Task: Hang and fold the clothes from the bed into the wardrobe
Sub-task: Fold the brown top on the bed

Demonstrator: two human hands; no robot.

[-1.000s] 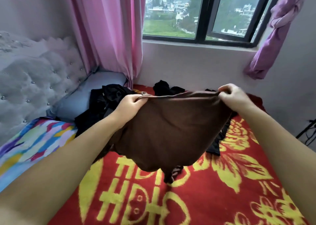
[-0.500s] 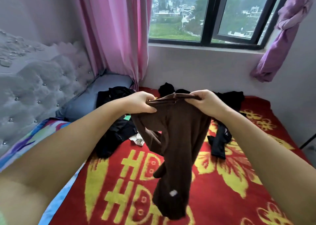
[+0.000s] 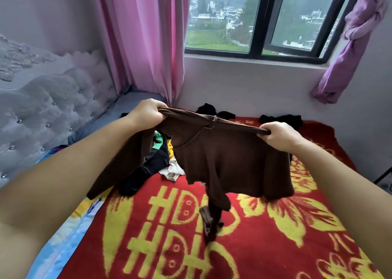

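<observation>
Red blanket (image 3: 265,247) beneath pink curtain (image 3: 148,41).

Views: one, head-worn, wide-angle.
Position: above the near edge of the bed (image 3: 244,247).
Facing: forward and down, toward the window (image 3: 265,24) wall.
Range: close; both forearms fill the lower corners.
Overlap: none, single view.

Brown top (image 3: 231,162): fine-knit cloth, matt, soft drape. Red-and-yellow blanket (image 3: 265,247): fuzzy pile, matt. Headboard (image 3: 48,109) far left: pale plush tufting with shiny studs. Pink curtain (image 3: 146,39): thin, smooth cloth, slight sheen. Window frame (image 3: 257,20): dark, smooth, semi-gloss.
</observation>
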